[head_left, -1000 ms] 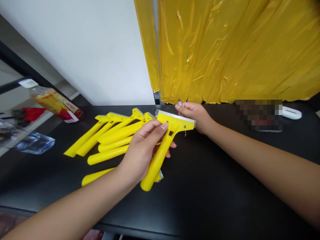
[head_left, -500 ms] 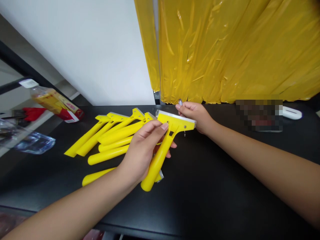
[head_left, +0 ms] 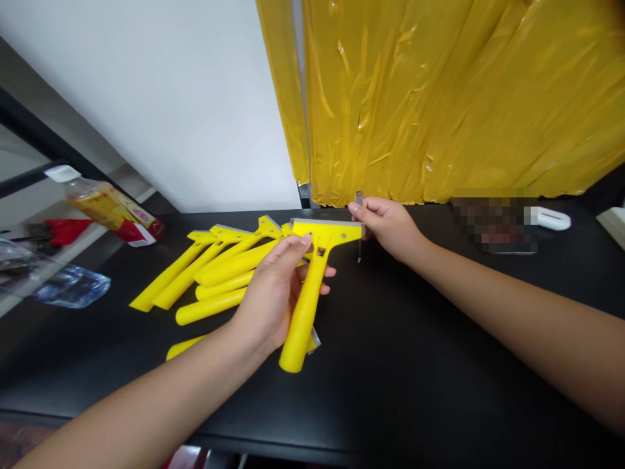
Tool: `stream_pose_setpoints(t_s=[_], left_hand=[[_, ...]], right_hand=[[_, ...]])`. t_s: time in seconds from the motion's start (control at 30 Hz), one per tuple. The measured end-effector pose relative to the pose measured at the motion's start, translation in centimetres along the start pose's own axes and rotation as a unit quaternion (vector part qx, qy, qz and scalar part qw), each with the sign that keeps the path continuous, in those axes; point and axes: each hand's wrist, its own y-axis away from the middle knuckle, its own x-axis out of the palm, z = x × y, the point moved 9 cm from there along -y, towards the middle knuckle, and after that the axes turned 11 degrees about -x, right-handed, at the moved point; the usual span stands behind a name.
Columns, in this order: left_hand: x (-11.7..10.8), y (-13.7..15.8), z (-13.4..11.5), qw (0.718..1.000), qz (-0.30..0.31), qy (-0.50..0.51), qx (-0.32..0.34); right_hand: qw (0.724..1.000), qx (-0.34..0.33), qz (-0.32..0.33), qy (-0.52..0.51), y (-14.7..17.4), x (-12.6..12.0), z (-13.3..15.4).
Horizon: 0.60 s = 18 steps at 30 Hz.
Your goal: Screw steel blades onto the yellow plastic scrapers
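Note:
My left hand is closed on a yellow scraper, its thumb near one screw of the head. The scraper's wide head, edged by a metal strip, faces away from me and its handle points toward me. Just right of the head, my right hand pinches a small screwdriver with a clear handle. Its thin shaft points down, and a tiny screw-like piece shows at the tip. Several more yellow scrapers lie on the black table left of and beneath my left hand, partly hidden by it.
A drink bottle leans at the left, near a clear plastic item and something red. A blurred-out object and a white oval item lie at the back right. Yellow plastic sheeting hangs behind the black table.
The held scraper has moved slightly left and turned more upright. My right hand has turned the screwdriver so its shaft now shows clear of the scraper head's right end.

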Motion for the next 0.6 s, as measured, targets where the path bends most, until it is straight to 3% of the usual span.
stream_pose_setpoints(t_s=[0.23,0.4,0.53,0.6], left_hand=[[0.0,0.1,-0.2,1.0,-0.001,0.013,0.004],[0.2,0.3,0.5,0.999,0.003,0.022,-0.024],[0.6,0.5,1.5,0.998,0.011,0.021,-0.064],[0.8,0.5,2.0,0.997,0.013,0.011,-0.079]], right_hand=[[0.998,-0.016,-0.017,0.054,2.4,-1.9,2.2],[0.991,-0.051,-0.02,0.124,6.3,-3.6,5.9],[0.96,-0.146,-0.01,0.241,8.4,-3.9,10.7],[0.945,-0.187,-0.037,0.265,9.2,-4.2,13.2]])
